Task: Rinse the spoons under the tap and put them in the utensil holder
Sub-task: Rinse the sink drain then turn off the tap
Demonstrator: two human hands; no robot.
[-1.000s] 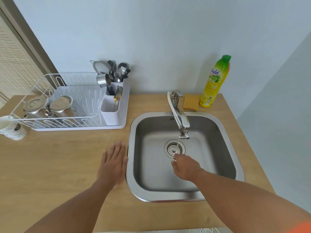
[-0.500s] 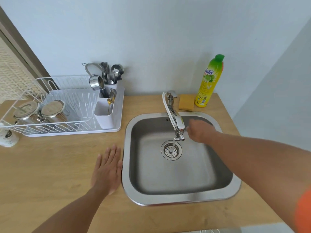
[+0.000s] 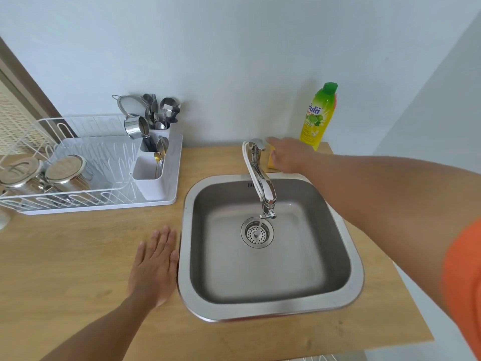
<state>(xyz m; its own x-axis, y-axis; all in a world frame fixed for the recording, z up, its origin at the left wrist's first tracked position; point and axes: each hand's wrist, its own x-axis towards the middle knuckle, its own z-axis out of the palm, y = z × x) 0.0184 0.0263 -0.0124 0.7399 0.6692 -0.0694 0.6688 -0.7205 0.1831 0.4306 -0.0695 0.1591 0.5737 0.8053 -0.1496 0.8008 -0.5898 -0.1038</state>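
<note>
A: Wooden surface [image 3: 78,256], pale grain, set against a plain light wall. Left hand [image 3: 153,267] lies flat on it, palm down, fingers spread, grasping nothing, its thumb side just beside the steel sink's [image 3: 348,290] rounded rim.

B: Right hand [image 3: 286,157]?

A: Reaching out over the back edge of the sink, fingers extended toward the tap's [image 3: 263,183] lever top. Loose and empty as far as I can see; contact with the lever cannot be confirmed. The palm side is hidden.

B: Anything covered by it?

A: A yellow sponge [image 3: 272,160], only a sliver showing at the fingers. Beyond the hand stands a yellow-green soap bottle [image 3: 317,118], glossy plastic.

B: Water?

A: A thin stream falls from the chrome spout onto the perforated drain strainer [image 3: 257,232].

B: Spoons?

A: Well off to the far left of the right hand, standing in the white plastic utensil holder [image 3: 151,175] at the end of the wire dish rack [image 3: 78,157]. A few spoons [image 3: 160,152] sit in the middle compartment; the rear one is a crowded tangle, hard to sort. Two metal pots [image 3: 65,169] rest in the rack, the leftmost cut by the frame edge. An orange sleeve [image 3: 463,282] is cropped at right.
</note>
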